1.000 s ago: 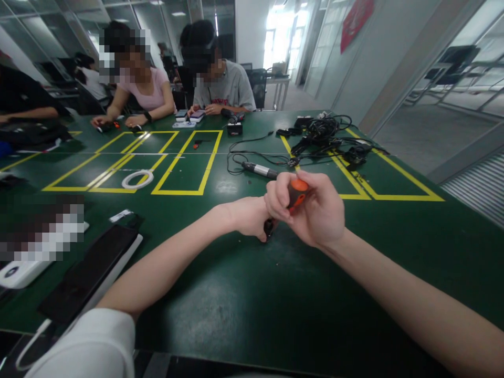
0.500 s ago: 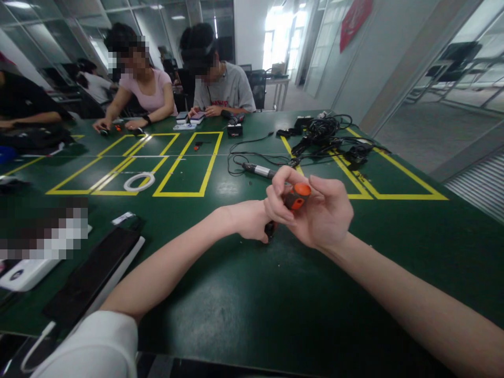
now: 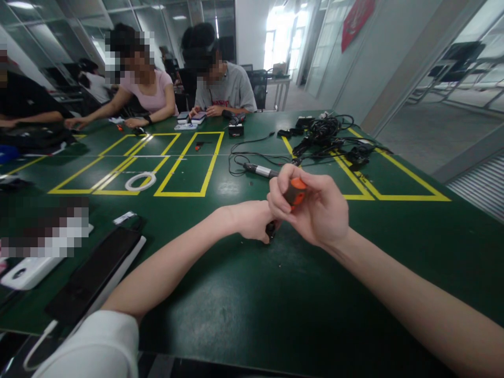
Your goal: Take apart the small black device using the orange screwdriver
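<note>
My right hand (image 3: 315,210) is wrapped round the orange and black handle of a screwdriver (image 3: 294,191), which points down at the green table (image 3: 252,304). Just left of it, my left hand (image 3: 252,220) rests on the table, curled round a small dark object (image 3: 270,229) under the screwdriver's tip. Most of that object is hidden by my fingers.
A silver-tipped electric tool (image 3: 258,169) with a cable lies just beyond my hands. A tangle of black cables (image 3: 326,134) sits at the far right. A white ring (image 3: 138,181) lies inside yellow tape boxes. A black flat device (image 3: 94,268) lies near left. Two people work at the far side.
My right hand has shifted slightly on the screwdriver handle, fingers closing more over the orange cap. The left hand has stayed put. A person at the far left has reached an arm out.
</note>
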`<state>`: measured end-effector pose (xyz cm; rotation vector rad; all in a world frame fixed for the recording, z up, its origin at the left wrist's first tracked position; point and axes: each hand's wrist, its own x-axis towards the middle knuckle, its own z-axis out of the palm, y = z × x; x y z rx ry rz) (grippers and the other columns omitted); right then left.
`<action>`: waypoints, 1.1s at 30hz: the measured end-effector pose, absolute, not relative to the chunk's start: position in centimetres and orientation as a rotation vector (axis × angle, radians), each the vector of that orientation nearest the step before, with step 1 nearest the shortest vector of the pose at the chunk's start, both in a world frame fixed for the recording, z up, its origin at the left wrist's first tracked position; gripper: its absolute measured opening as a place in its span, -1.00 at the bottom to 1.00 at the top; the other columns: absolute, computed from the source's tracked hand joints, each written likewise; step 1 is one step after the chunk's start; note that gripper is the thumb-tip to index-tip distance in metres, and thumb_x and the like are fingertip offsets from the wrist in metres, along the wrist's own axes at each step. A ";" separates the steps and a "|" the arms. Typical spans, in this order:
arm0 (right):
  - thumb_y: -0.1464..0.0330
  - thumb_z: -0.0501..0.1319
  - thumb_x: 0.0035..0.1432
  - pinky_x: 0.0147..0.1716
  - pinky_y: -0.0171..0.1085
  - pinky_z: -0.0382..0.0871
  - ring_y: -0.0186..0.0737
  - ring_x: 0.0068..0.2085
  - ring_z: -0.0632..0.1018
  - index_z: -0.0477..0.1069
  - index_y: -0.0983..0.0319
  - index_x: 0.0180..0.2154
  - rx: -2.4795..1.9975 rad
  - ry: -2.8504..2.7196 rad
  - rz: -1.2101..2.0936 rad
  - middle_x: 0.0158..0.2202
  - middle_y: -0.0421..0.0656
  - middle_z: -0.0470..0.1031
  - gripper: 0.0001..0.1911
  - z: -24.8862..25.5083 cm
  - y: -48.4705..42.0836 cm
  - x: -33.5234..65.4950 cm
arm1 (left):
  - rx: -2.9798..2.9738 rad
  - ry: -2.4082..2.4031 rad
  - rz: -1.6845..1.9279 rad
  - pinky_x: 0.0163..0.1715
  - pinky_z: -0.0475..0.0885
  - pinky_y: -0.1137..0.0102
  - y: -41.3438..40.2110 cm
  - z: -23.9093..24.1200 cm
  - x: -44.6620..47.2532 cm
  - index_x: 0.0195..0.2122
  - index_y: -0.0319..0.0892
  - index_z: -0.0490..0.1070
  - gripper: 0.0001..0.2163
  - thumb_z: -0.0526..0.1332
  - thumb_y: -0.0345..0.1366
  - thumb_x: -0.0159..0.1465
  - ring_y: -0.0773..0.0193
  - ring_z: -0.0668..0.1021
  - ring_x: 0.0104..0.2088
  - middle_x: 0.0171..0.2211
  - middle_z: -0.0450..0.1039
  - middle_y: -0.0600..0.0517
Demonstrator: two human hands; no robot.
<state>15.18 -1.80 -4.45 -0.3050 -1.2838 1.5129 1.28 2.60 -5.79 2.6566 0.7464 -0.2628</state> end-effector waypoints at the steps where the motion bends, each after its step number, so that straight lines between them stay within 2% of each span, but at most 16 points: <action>1: 0.13 0.19 0.29 -0.64 -0.33 0.02 -0.37 -0.65 0.16 0.33 0.19 -0.52 -0.305 -1.296 1.514 -0.66 -0.30 0.21 -0.61 -4.4 -1.8 15.2 | 2.655 0.746 -0.258 -0.39 0.33 0.45 2.6 -5.8 1.3 -0.21 -0.21 0.51 -0.84 0.40 -0.39 0.20 0.27 0.54 -0.34 -0.27 0.57 0.04; 4: 0.08 0.12 0.33 -0.64 -0.32 -0.01 -0.36 -0.66 0.09 0.35 0.19 -0.56 -0.288 -1.312 1.531 -0.70 -0.32 0.09 -0.52 -4.4 -1.9 15.1 | 2.669 0.746 -0.243 -0.37 0.34 0.44 2.7 -6.0 1.2 -0.18 -0.21 0.51 -0.81 0.42 -0.37 0.18 0.25 0.55 -0.30 -0.23 0.58 0.03; 7: 0.11 0.19 0.24 -0.63 -0.32 0.01 -0.35 -0.66 0.11 0.42 0.19 -0.39 -0.256 -1.262 1.517 -0.68 -0.33 0.20 -0.70 -4.5 -1.9 15.0 | 2.669 0.748 -0.242 -0.37 0.34 0.43 2.7 -6.0 1.2 -0.19 -0.21 0.52 -0.82 0.41 -0.37 0.19 0.23 0.55 -0.29 -0.24 0.58 0.02; 9: 0.18 0.21 0.22 -0.62 -0.32 0.02 -0.34 -0.65 0.16 0.40 0.18 -0.39 -0.264 -1.244 1.504 -0.66 -0.30 0.27 -0.77 -4.6 -1.9 15.0 | 2.657 0.746 -0.251 -0.39 0.34 0.43 2.7 -5.9 1.3 -0.22 -0.21 0.52 -0.85 0.41 -0.38 0.19 0.25 0.54 -0.33 -0.29 0.57 0.03; 13: 0.15 0.11 0.33 -0.61 -0.30 0.03 -0.35 -0.65 0.16 0.35 0.20 -0.59 -0.304 -1.309 1.502 -0.71 -0.28 0.16 -0.54 -4.6 -1.8 15.2 | 2.666 0.749 -0.239 -0.39 0.33 0.43 2.6 -5.9 1.3 -0.19 -0.21 0.52 -0.82 0.42 -0.38 0.18 0.24 0.53 -0.34 -0.29 0.56 0.03; 15: 0.08 0.13 0.30 -0.62 -0.31 0.02 -0.36 -0.66 0.13 0.41 0.22 -0.52 -0.312 -1.316 1.504 -0.72 -0.30 0.15 -0.55 -4.6 -1.8 15.2 | 2.681 0.762 -0.235 -0.37 0.34 0.42 2.6 -5.9 1.3 -0.16 -0.21 0.53 -0.78 0.43 -0.37 0.17 0.22 0.55 -0.30 -0.25 0.58 0.01; 18: 0.10 0.24 0.19 -0.62 -0.33 0.02 -0.38 -0.66 0.14 0.40 0.20 -0.37 -0.313 -1.270 1.511 -0.66 -0.32 0.26 -0.70 -4.5 -1.8 15.3 | 2.678 0.765 -0.245 -0.36 0.35 0.43 2.6 -6.1 1.3 -0.15 -0.21 0.53 -0.78 0.43 -0.36 0.17 0.22 0.56 -0.29 -0.25 0.58 0.01; 20: 0.14 0.25 0.20 -0.62 -0.33 0.05 -0.37 -0.65 0.18 0.36 0.18 -0.41 -0.322 -1.260 1.504 -0.65 -0.31 0.28 -0.73 -4.4 -1.8 15.2 | 2.662 0.755 -0.243 -0.37 0.35 0.44 2.6 -6.1 1.3 -0.17 -0.20 0.52 -0.80 0.42 -0.37 0.18 0.24 0.55 -0.31 -0.27 0.58 0.03; 24: 0.07 0.14 0.33 -0.61 -0.31 0.06 -0.36 -0.64 0.17 0.32 0.20 -0.57 -0.325 -1.318 1.506 -0.70 -0.29 0.15 -0.51 -4.4 -1.8 15.3 | 2.670 0.770 -0.254 -0.37 0.34 0.43 2.6 -6.0 1.3 -0.16 -0.21 0.53 -0.79 0.43 -0.37 0.18 0.23 0.56 -0.29 -0.25 0.59 0.02; 26: 0.04 0.15 0.31 -0.63 -0.31 0.03 -0.37 -0.66 0.13 0.38 0.21 -0.50 -0.304 -1.315 1.524 -0.69 -0.31 0.14 -0.54 -4.5 -1.8 15.3 | 2.684 0.768 -0.264 -0.35 0.35 0.42 2.6 -6.0 1.3 -0.13 -0.20 0.54 -0.77 0.42 -0.36 0.18 0.20 0.57 -0.24 -0.20 0.59 0.00; 29: 0.10 0.24 0.22 -0.64 -0.33 0.01 -0.38 -0.66 0.13 0.38 0.19 -0.37 -0.278 -1.261 1.534 -0.65 -0.32 0.24 -0.70 -4.5 -1.9 15.3 | 2.689 0.774 -0.282 -0.35 0.36 0.42 2.6 -5.9 1.4 -0.11 -0.20 0.55 -0.76 0.41 -0.35 0.20 0.19 0.58 -0.24 -0.20 0.59 0.00; 31: 0.16 0.24 0.22 -0.64 -0.34 0.00 -0.38 -0.66 0.15 0.36 0.19 -0.41 -0.289 -1.247 1.529 -0.63 -0.31 0.28 -0.74 -4.4 -1.9 15.3 | 2.683 0.774 -0.297 -0.36 0.37 0.41 2.7 -6.1 1.4 -0.11 -0.20 0.55 -0.77 0.41 -0.33 0.20 0.20 0.58 -0.27 -0.23 0.59 0.00; 33: 0.17 0.20 0.28 -0.65 -0.34 0.00 -0.39 -0.65 0.15 0.34 0.20 -0.51 -0.304 -1.273 1.535 -0.65 -0.29 0.23 -0.65 -4.3 -1.9 15.4 | 2.674 0.756 -0.280 -0.32 0.40 0.42 2.8 -6.4 1.3 -0.10 -0.18 0.56 -0.75 0.42 -0.34 0.18 0.19 0.58 -0.25 -0.21 0.60 0.01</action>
